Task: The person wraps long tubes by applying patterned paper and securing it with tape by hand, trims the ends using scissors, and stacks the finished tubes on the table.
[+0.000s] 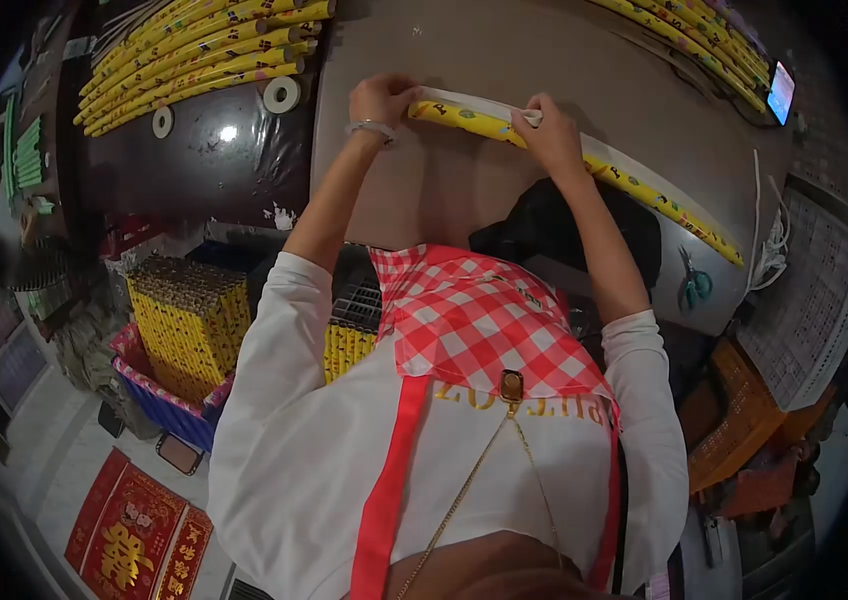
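Note:
A long roll of yellow printed wrapping paper (659, 202) lies across the brown table, its white underside showing along the far edge. At its left end, my left hand (384, 100) is closed with fingertips pinching the paper. My right hand (552, 138) is closed around the roll further along, its thumb and fingers gripping the white edge. Past that hand, the roll runs down to the right over the table's near side. Teal-handled scissors (694, 280) rest near the right corner, apart from both hands.
Yellow rolls (194, 60) are piled at the back left beside two tape rolls (282, 95). More rolls (694, 45) and a lit phone (781, 92) are at the back right. Bundled yellow tubes (189, 330) fill a blue basket (159, 400) below left; an orange crate (734, 410) stands right.

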A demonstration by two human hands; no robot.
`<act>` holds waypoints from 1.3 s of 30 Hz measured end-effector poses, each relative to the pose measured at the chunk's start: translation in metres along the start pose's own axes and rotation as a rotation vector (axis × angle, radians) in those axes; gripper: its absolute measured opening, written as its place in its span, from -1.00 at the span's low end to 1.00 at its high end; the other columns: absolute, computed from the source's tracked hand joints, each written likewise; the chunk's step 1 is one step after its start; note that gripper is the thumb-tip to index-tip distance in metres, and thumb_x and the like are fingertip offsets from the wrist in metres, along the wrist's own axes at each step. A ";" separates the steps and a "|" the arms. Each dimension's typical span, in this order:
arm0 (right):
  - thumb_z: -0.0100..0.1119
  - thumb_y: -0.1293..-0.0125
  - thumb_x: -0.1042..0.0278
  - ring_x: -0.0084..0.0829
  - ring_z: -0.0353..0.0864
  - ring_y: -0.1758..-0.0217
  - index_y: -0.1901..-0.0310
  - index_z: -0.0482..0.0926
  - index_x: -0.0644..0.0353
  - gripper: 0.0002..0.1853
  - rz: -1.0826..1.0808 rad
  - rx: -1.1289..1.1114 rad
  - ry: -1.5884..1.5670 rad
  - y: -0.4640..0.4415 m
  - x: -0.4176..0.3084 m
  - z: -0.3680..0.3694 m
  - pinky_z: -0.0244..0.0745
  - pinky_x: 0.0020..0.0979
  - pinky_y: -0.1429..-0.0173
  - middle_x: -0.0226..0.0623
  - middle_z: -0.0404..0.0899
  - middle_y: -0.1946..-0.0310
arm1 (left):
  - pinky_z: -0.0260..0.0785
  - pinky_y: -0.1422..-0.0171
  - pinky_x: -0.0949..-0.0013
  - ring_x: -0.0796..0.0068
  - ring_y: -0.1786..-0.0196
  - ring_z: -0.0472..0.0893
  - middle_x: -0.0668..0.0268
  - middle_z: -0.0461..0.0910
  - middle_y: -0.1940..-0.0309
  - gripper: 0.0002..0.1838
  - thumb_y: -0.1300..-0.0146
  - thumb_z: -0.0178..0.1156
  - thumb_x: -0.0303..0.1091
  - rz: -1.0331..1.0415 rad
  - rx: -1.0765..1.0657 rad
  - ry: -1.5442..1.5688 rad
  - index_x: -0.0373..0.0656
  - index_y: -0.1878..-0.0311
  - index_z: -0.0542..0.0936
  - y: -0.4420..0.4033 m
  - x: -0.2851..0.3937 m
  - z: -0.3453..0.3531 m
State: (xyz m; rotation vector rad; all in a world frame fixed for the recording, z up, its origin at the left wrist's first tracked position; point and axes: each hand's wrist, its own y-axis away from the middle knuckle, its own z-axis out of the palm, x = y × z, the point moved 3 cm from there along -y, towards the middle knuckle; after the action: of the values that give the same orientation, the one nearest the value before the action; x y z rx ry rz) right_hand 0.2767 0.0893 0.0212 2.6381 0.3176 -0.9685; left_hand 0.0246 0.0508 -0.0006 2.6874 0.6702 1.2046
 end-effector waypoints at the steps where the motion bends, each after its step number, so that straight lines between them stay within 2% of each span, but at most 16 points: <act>1: 0.12 -0.11 0.09 -0.09 0.54 0.32 0.30 0.38 0.19 -0.68 0.008 -0.001 -0.005 0.001 -0.001 0.001 0.40 -0.23 0.24 -0.12 0.54 0.43 | 0.43 0.19 0.42 0.43 0.34 0.61 0.31 0.63 0.42 -0.78 0.07 0.28 -0.17 -0.010 0.010 0.061 -0.04 0.35 0.65 0.000 -0.004 0.002; 5: 0.13 -0.06 0.15 -0.05 0.52 0.35 0.34 0.36 0.21 -0.70 -0.009 0.075 -0.021 0.004 -0.003 0.004 0.38 -0.17 0.26 -0.06 0.51 0.45 | 0.43 0.18 0.42 0.43 0.33 0.61 0.32 0.63 0.44 -0.78 0.09 0.29 -0.15 -0.045 0.006 0.098 -0.03 0.38 0.66 0.001 -0.007 0.001; 7: 0.13 -0.05 0.15 -0.05 0.52 0.35 0.35 0.36 0.21 -0.70 -0.036 0.122 -0.006 0.005 -0.004 0.004 0.38 -0.17 0.26 -0.06 0.51 0.46 | 0.47 0.34 0.51 0.55 0.40 0.61 0.22 0.63 0.40 -0.68 0.04 0.32 -0.35 -0.009 -0.049 0.065 -0.28 0.21 0.56 0.001 -0.001 -0.001; 13: 0.13 -0.05 0.17 -0.05 0.52 0.37 0.36 0.36 0.22 -0.71 0.014 0.117 0.046 0.007 -0.008 0.002 0.40 -0.16 0.26 -0.07 0.51 0.47 | 0.48 0.33 0.49 0.51 0.39 0.62 0.21 0.63 0.41 -0.47 0.15 0.38 -0.33 0.013 0.003 0.019 -0.31 0.07 0.43 0.003 0.009 -0.011; 21: 0.14 -0.04 0.19 -0.05 0.51 0.36 0.36 0.35 0.21 -0.72 0.014 0.196 0.012 0.007 -0.006 0.005 0.39 -0.15 0.26 -0.08 0.51 0.46 | 0.48 0.30 0.47 0.47 0.38 0.62 0.21 0.63 0.43 -0.48 0.20 0.42 -0.28 -0.046 -0.004 -0.039 -0.30 0.15 0.47 0.001 0.023 -0.016; 26: 0.14 -0.04 0.19 -0.05 0.51 0.33 0.36 0.35 0.22 -0.71 0.072 0.155 0.010 0.008 -0.009 0.002 0.38 -0.14 0.25 -0.08 0.50 0.44 | 0.48 0.28 0.45 0.45 0.37 0.62 0.21 0.63 0.43 -0.47 0.24 0.44 -0.25 -0.056 0.005 -0.104 -0.31 0.18 0.48 0.003 0.025 -0.018; 28: 0.14 -0.04 0.18 -0.05 0.51 0.32 0.36 0.35 0.22 -0.71 0.072 0.157 0.001 0.007 -0.007 0.005 0.38 -0.13 0.25 -0.08 0.51 0.44 | 0.44 0.16 0.37 0.36 0.28 0.60 0.26 0.62 0.41 -0.49 0.29 0.41 -0.21 -0.156 -0.028 -0.064 -0.22 0.21 0.51 -0.001 0.016 -0.015; 30: 0.12 -0.07 0.07 -0.04 0.53 0.35 0.33 0.39 0.18 -0.68 0.035 0.240 0.006 0.007 -0.004 0.007 0.38 -0.14 0.25 -0.12 0.53 0.49 | 0.43 0.14 0.35 0.34 0.26 0.60 0.26 0.62 0.39 -0.50 0.27 0.40 -0.20 -0.188 -0.012 -0.117 -0.21 0.22 0.51 -0.002 0.019 -0.014; 39: 0.15 -0.06 0.07 -0.01 0.52 0.37 0.34 0.39 0.15 -0.68 0.051 0.238 0.004 0.007 -0.001 0.010 0.39 -0.13 0.27 -0.12 0.54 0.49 | 0.40 0.11 0.32 0.27 0.19 0.58 0.23 0.60 0.33 -0.52 0.27 0.38 -0.11 -0.251 0.003 -0.266 -0.17 0.25 0.53 -0.007 0.022 -0.012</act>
State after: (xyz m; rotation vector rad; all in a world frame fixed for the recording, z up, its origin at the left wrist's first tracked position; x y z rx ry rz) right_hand 0.2720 0.0790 0.0165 2.8452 0.1418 -1.0431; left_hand 0.0260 0.0663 0.0202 2.5997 0.9297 0.7693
